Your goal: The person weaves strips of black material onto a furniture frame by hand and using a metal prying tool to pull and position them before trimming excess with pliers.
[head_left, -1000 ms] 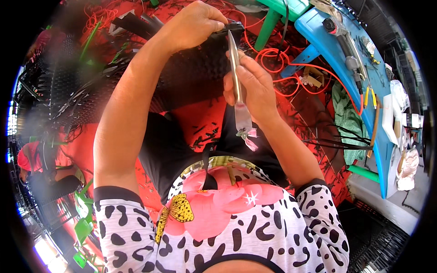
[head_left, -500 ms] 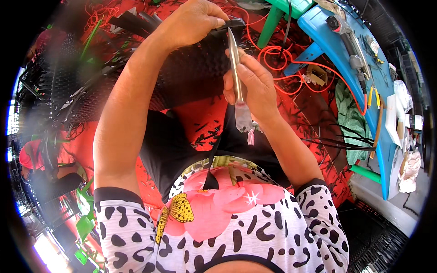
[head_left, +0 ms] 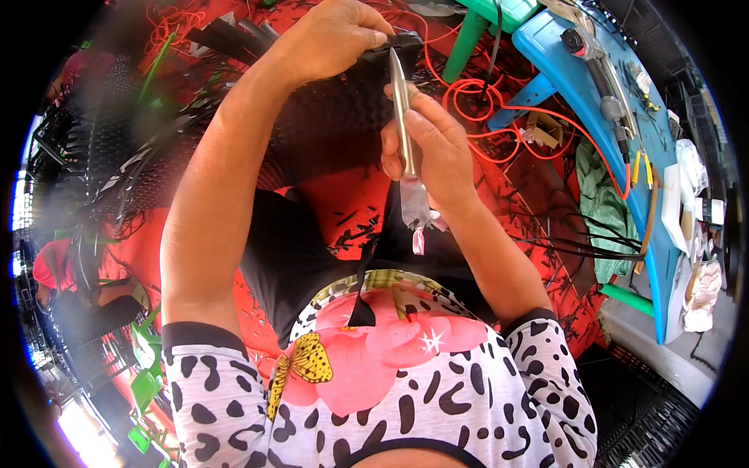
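Observation:
My right hand (head_left: 437, 144) is closed round a pointed silver metal tool (head_left: 400, 109). Its tip points away from me and meets the edge of a black woven piece (head_left: 335, 117). The tool's near end is wrapped in pale material, with a pink scrap of cloth (head_left: 419, 240) hanging from it. At the far edge of the same woven piece, my left hand (head_left: 335, 39) is closed, thumb and fingers pinching a black rim (head_left: 404, 39) beside the tip. Whatever lies under those fingers is hidden.
A blue stool or table (head_left: 538, 39) at the right bears a power tool (head_left: 601, 78) and small items. Orange hose (head_left: 476, 93) coils on the red floor covering among black scraps. Black strips (head_left: 577, 242) stick out at the right. A blurred person in pink (head_left: 55, 265) is far left.
The wrapped near end of the tool has swung slightly left, and the pink scrap with it. My left hand has hardly moved.

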Action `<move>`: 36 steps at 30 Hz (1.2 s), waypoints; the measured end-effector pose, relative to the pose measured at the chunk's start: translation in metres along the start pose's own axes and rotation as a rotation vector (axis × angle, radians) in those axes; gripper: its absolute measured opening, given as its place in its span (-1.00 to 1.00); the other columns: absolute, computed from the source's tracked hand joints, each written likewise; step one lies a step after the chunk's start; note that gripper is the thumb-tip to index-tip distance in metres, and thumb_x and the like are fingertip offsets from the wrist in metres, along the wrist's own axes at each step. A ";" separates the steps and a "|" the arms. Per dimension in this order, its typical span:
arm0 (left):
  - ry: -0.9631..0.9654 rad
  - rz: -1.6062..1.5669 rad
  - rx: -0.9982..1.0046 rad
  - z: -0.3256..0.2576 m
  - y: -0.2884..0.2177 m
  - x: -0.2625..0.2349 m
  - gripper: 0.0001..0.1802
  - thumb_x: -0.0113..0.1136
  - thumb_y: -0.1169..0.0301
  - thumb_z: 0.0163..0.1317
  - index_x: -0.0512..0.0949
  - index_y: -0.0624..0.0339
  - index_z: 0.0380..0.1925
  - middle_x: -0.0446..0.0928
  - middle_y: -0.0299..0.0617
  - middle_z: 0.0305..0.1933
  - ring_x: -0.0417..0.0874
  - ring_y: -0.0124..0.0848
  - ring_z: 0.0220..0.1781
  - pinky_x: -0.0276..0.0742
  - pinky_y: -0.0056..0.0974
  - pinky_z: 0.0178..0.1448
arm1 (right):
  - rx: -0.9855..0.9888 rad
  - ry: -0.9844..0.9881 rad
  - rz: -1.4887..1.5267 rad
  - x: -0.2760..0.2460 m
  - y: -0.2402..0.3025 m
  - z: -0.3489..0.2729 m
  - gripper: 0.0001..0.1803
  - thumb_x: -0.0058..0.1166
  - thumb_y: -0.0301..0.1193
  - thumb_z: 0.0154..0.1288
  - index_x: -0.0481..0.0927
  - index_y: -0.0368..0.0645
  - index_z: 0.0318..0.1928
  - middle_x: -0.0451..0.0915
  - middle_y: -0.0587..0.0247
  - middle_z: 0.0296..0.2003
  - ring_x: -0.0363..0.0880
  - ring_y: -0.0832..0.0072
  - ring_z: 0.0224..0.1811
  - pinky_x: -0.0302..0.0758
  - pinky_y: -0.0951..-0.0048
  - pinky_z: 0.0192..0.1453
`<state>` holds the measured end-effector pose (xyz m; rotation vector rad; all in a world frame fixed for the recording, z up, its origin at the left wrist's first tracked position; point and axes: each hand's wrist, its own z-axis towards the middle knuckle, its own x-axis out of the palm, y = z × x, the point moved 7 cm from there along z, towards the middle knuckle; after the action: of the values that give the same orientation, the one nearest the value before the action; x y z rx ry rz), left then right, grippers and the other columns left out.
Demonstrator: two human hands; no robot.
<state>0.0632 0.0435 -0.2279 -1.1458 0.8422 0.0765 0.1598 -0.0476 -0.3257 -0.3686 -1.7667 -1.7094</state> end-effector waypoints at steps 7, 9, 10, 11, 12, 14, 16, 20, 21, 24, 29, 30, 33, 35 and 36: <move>0.018 0.006 -0.052 0.000 0.004 0.000 -0.80 0.10 0.52 0.09 0.61 0.41 -0.31 0.57 -0.15 -0.52 0.51 -0.49 -0.46 0.44 -0.35 -0.30 | -0.007 -0.047 -0.077 0.000 0.002 0.000 -0.63 -0.24 -0.41 0.42 0.34 -0.26 0.17 0.46 0.23 -0.54 0.37 0.53 -0.68 0.31 0.54 -0.59; 0.029 0.003 -0.046 0.000 0.001 0.001 -0.80 0.10 0.51 0.09 0.61 0.40 -0.32 0.57 -0.15 -0.52 0.51 -0.49 -0.46 0.44 -0.35 -0.31 | -0.035 -0.038 0.007 -0.001 -0.001 0.001 -0.67 -0.22 -0.42 0.43 0.34 -0.23 0.15 0.47 0.26 -0.57 0.39 0.59 -0.70 0.32 0.60 -0.61; 0.012 0.029 -0.045 0.002 0.005 0.001 -0.80 0.10 0.51 0.08 0.61 0.40 -0.32 0.57 -0.15 -0.53 0.51 -0.49 -0.47 0.43 -0.35 -0.32 | -0.038 -0.038 0.007 -0.001 -0.001 0.002 -0.67 -0.22 -0.42 0.43 0.34 -0.23 0.15 0.47 0.26 -0.57 0.39 0.59 -0.70 0.32 0.60 -0.61; -0.006 0.054 -0.047 0.003 0.005 0.001 -0.80 0.10 0.51 0.08 0.61 0.39 -0.32 0.57 -0.15 -0.54 0.51 -0.49 -0.48 0.43 -0.35 -0.33 | -0.062 -0.040 0.000 -0.001 -0.001 0.003 -0.66 -0.23 -0.43 0.43 0.33 -0.22 0.16 0.46 0.27 -0.57 0.38 0.60 -0.70 0.31 0.61 -0.61; -0.006 0.054 -0.047 0.002 0.005 0.001 -0.80 0.10 0.51 0.08 0.61 0.39 -0.32 0.57 -0.15 -0.54 0.51 -0.49 -0.48 0.43 -0.35 -0.33 | -0.085 -0.042 -0.008 0.000 -0.001 0.004 -0.65 -0.23 -0.44 0.42 0.32 -0.22 0.18 0.45 0.27 -0.58 0.37 0.61 -0.70 0.30 0.61 -0.62; 0.015 0.045 -0.091 0.000 0.006 0.002 -0.80 0.10 0.51 0.07 0.62 0.38 -0.33 0.56 -0.15 -0.55 0.51 -0.50 -0.49 0.42 -0.35 -0.35 | -0.106 -0.043 -0.001 0.000 -0.002 0.007 -0.65 -0.23 -0.46 0.42 0.33 -0.22 0.17 0.45 0.29 -0.57 0.36 0.62 -0.70 0.29 0.63 -0.62; 0.018 0.047 -0.101 0.001 0.007 0.001 -0.80 0.10 0.51 0.07 0.62 0.38 -0.33 0.56 -0.15 -0.56 0.50 -0.50 -0.50 0.42 -0.35 -0.36 | -0.129 -0.045 0.007 -0.001 -0.001 0.009 -0.65 -0.23 -0.49 0.41 0.35 -0.23 0.17 0.45 0.30 -0.57 0.35 0.63 -0.70 0.28 0.65 -0.62; 0.027 0.024 -0.149 0.002 0.009 0.004 -0.80 0.09 0.51 0.07 0.62 0.40 -0.35 0.56 -0.19 -0.55 0.49 -0.51 -0.51 0.41 -0.35 -0.37 | -0.350 -0.128 -0.660 -0.004 0.016 0.006 -0.63 -0.15 -0.51 0.36 0.38 -0.26 0.16 0.44 0.20 -0.52 0.38 0.53 -0.63 0.33 0.48 -0.57; 0.030 0.024 -0.149 0.002 0.009 0.005 -0.80 0.09 0.51 0.07 0.62 0.40 -0.35 0.56 -0.19 -0.55 0.49 -0.51 -0.51 0.41 -0.35 -0.37 | -0.515 -0.161 -0.887 -0.003 0.023 0.003 -0.63 -0.08 -0.55 0.31 0.41 -0.27 0.13 0.48 0.09 -0.51 0.44 0.45 -0.62 0.40 0.38 -0.57; 0.023 -0.012 -0.171 0.004 0.014 0.003 -0.81 0.07 0.51 0.09 0.61 0.40 -0.36 0.56 -0.23 -0.55 0.49 -0.52 -0.50 0.41 -0.35 -0.37 | -0.735 -0.177 -1.259 0.002 0.033 -0.003 -0.55 -0.03 -0.58 0.20 0.41 -0.25 0.14 0.44 0.05 -0.49 0.47 0.18 -0.56 0.43 0.25 -0.52; 0.032 -0.148 -0.167 0.011 0.011 0.006 -0.71 0.17 0.32 0.16 0.58 0.41 -0.48 0.53 -0.15 -0.60 0.48 -0.50 -0.52 0.39 -0.32 -0.40 | -0.702 -0.226 -1.554 0.003 0.034 -0.003 -0.52 0.03 -0.58 0.17 0.42 -0.19 0.15 0.48 0.05 -0.40 0.48 0.11 -0.49 0.46 0.24 -0.42; 0.038 0.225 -0.260 0.014 0.009 0.007 -0.54 0.17 0.15 0.17 0.52 0.42 -0.60 0.43 0.05 -0.65 0.45 -0.47 -0.56 0.33 -0.25 -0.45 | -0.770 -0.229 -1.584 0.005 0.034 -0.004 -0.50 0.03 -0.58 0.12 0.43 -0.20 0.14 0.42 0.11 -0.47 0.47 0.18 -0.54 0.44 0.26 -0.49; -0.088 0.272 -0.086 0.016 0.004 0.009 -0.46 0.14 0.09 0.18 0.45 0.43 -0.67 0.27 0.07 -0.70 0.36 -0.47 -0.62 0.27 -0.20 -0.49 | -0.807 -0.233 -1.605 0.006 0.035 -0.006 -0.48 0.03 -0.58 0.10 0.43 -0.19 0.15 0.42 0.13 -0.48 0.47 0.20 -0.55 0.43 0.25 -0.52; -0.066 0.234 -0.083 0.014 0.002 0.007 -0.47 0.15 0.10 0.18 0.45 0.42 -0.68 0.24 0.02 -0.72 0.34 -0.47 -0.63 0.27 -0.20 -0.50 | -0.775 -0.236 -1.598 0.005 0.036 -0.006 -0.49 0.04 -0.58 0.14 0.43 -0.16 0.16 0.47 0.10 -0.43 0.49 0.15 -0.51 0.45 0.23 -0.47; -0.047 0.195 -0.080 0.013 0.000 0.007 -0.49 0.16 0.12 0.17 0.44 0.41 -0.69 0.22 -0.03 -0.73 0.31 -0.47 -0.64 0.26 -0.21 -0.50 | -0.756 -0.233 -1.625 0.006 0.036 -0.006 -0.49 0.05 -0.57 0.14 0.43 -0.17 0.16 0.48 0.11 -0.43 0.49 0.15 -0.51 0.44 0.23 -0.48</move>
<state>0.0754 0.0519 -0.2302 -1.1297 0.9136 0.2991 0.1784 -0.0503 -0.2939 0.9129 -1.4092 -3.5313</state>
